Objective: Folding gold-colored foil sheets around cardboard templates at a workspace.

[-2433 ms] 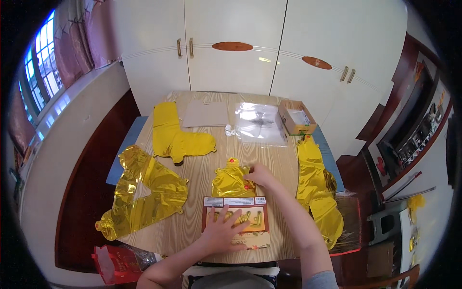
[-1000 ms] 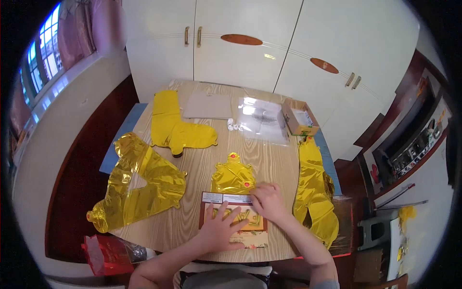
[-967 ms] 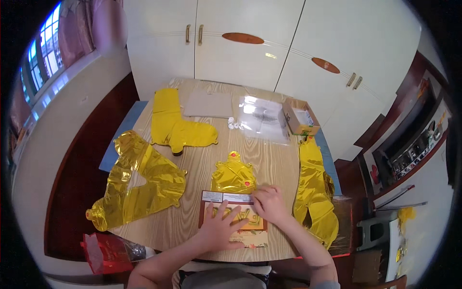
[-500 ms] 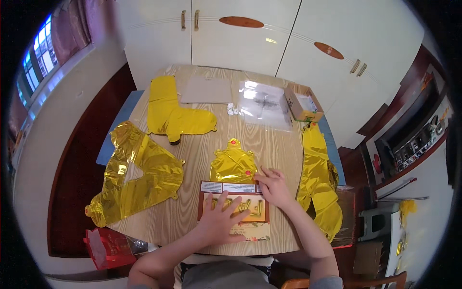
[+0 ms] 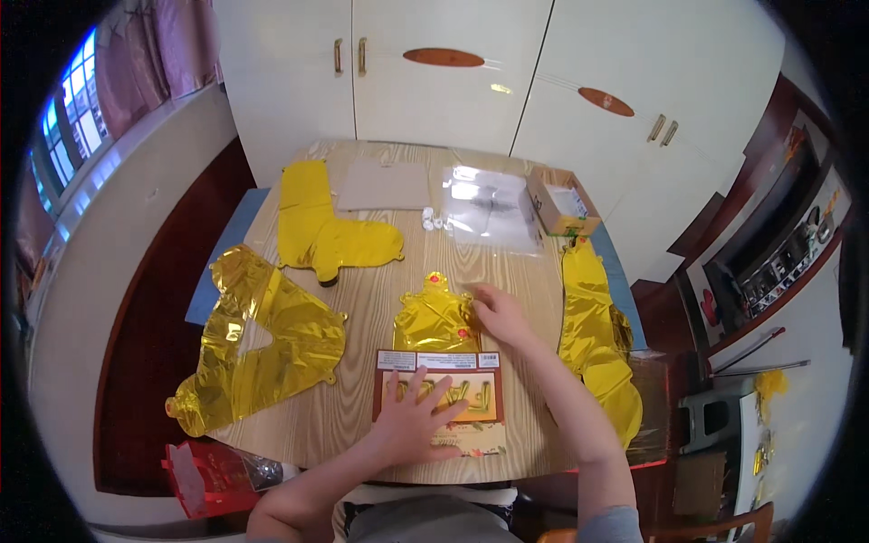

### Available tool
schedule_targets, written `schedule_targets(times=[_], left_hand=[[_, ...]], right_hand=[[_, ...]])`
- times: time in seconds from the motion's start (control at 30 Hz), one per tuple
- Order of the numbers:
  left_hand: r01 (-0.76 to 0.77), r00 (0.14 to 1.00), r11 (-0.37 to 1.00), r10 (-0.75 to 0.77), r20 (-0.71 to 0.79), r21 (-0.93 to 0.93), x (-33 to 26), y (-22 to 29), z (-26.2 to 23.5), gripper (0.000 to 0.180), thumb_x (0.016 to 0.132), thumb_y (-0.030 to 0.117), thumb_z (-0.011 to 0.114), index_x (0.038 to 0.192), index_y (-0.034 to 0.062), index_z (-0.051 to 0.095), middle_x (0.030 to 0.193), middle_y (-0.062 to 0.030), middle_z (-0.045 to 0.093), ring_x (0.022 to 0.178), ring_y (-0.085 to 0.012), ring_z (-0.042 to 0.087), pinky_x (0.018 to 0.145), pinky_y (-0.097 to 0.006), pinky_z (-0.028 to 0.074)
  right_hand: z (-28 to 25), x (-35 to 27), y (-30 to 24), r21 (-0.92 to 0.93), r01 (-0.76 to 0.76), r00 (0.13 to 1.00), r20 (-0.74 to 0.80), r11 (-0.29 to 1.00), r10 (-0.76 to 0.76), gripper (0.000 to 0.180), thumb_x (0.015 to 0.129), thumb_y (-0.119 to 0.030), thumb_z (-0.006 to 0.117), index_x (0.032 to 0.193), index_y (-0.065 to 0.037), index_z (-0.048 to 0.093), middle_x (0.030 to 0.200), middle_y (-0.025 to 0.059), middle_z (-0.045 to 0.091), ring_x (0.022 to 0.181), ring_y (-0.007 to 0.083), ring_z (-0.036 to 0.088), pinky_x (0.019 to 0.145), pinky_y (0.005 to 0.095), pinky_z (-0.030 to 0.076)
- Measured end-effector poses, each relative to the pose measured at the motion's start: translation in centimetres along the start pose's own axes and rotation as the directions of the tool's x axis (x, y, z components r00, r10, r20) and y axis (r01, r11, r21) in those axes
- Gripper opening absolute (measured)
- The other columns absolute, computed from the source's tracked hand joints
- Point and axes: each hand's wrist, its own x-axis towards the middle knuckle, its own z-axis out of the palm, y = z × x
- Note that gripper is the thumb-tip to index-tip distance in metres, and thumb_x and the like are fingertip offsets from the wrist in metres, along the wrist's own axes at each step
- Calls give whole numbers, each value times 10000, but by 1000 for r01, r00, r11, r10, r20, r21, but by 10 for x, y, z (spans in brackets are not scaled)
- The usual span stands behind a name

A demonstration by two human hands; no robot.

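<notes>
Looks like you're mid-unpacking: your left hand [image 5: 418, 418] lies flat, fingers spread, pinning the card [image 5: 439, 398] at the table's [image 5: 362, 416] near edge, while your right hand [image 5: 496, 312] pinches the small gold balloon [image 5: 434, 319] just beyond it, so next I'd guess it needs easing free.

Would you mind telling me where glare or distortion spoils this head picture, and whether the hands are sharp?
In the head view, glare whitens the clear plastic sheet at the table's far end, and the window at left is blown out blue. Fisheye bending curves the cupboard doors and the table's edges, with black corners. The left hand and right hand look reasonably sharp.
</notes>
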Motion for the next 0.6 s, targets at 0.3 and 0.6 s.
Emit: schedule_targets(times=[0.3,0.6], left_hand=[[-14,999,999,16,-35,48,-2,-1,0,797,773,761,552,1422,303,486,1479,-132,419,1364,-458,302,1027,-755,171],[-33,995,999,35,-90,31,-4,-1,2,797,760,758,569,1403,292,510,1464,-140,434,1346,-465,329,1016,-756,189]], right_hand=[[20,71,-25,-481,-90,972,147,872,181,654,653,-339,860,1166,-21,607,1210,239,613,1058,366,624,880,404,514],[13,63,-25,-383,-2,933,333,924,140,524,682,-294,828,1084,-5,659,1062,197,687,958,333,658,841,387,507]])
